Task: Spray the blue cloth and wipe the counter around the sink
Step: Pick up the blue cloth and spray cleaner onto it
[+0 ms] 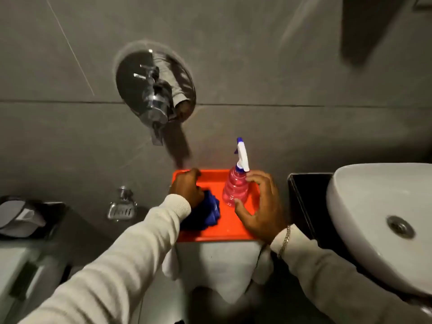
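A blue cloth (208,212) lies bunched on the left half of an orange tray (211,177). My left hand (187,188) rests on the cloth with fingers curled over it. A pink spray bottle (233,189) with a white and blue trigger head stands upright on the tray's right half. My right hand (259,204) is spread around the bottle, fingers apart, thumb in front, not closed on it. The white sink basin (364,206) sits on a dark counter (306,202) to the right.
A chrome wall tap (154,101) juts out of the grey tiled wall above the tray. A metal soap dish (121,210) hangs at lower left. The tray rests on a white draped stand (219,265). A toilet tank (21,260) is at far left.
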`<state>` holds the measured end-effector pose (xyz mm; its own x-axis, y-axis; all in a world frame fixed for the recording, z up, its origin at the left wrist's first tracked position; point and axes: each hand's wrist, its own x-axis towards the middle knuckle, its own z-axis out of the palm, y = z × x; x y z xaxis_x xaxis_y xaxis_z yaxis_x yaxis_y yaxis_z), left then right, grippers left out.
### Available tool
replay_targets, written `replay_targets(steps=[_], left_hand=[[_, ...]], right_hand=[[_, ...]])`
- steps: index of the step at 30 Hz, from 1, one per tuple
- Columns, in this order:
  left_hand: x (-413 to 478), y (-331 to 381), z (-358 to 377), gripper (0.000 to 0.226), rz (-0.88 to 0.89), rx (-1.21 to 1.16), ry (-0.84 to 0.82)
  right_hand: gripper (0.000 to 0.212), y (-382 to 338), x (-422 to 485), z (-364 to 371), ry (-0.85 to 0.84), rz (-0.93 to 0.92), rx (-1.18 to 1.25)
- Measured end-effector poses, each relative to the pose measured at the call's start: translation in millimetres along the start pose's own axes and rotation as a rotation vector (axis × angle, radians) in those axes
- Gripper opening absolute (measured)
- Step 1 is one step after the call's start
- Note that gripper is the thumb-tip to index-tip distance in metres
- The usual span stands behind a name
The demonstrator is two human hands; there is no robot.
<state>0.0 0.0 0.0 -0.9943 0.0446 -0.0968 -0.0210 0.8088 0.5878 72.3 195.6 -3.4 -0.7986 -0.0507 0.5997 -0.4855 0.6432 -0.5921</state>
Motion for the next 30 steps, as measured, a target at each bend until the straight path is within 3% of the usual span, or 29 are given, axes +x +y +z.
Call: replay_targets(steps=[4,8,11,14,16,18,22,26,30], left_hand=[[6,-17,19,0.042,-0.347,0.117,-0.264],[7,-23,44,0.053,-0.422,0.094,-0.307],[12,-26,58,0.063,-0.431,0.179,-0.309],[18,-25,65,0.064,-0.440,0.211,-0.275],[23,-25,66,0.076,-0.468,0.168,-0.266],[28,-26,63,0.077,-0.535,0.070,-0.250],[34,-27,53,0.054,-0.634,-0.223,-0.230],[34,-28,42,0.013,-0.583,-0.602,-0.192],[28,-23,23,0.030,-0.538,-1.038,-0.094]], right_hand=[[0.049,32,-10,17,-0.036,0.276,-0.002],[0.076,63,28,28,-0.146,0.528,0.137],[0.080,77,64,39,-0.183,0.518,0.204],[0.065,83,87,52,-0.202,0.439,0.180],[0.056,85,90,62,-0.232,0.434,0.191],[0.047,90,90,70,-0.215,0.453,0.218],[0.037,88,99,77,-0.185,0.479,0.373],[0.037,68,122,64,-0.333,0.418,0.396],[0.024,39,150,38,-0.602,0.429,0.380]])
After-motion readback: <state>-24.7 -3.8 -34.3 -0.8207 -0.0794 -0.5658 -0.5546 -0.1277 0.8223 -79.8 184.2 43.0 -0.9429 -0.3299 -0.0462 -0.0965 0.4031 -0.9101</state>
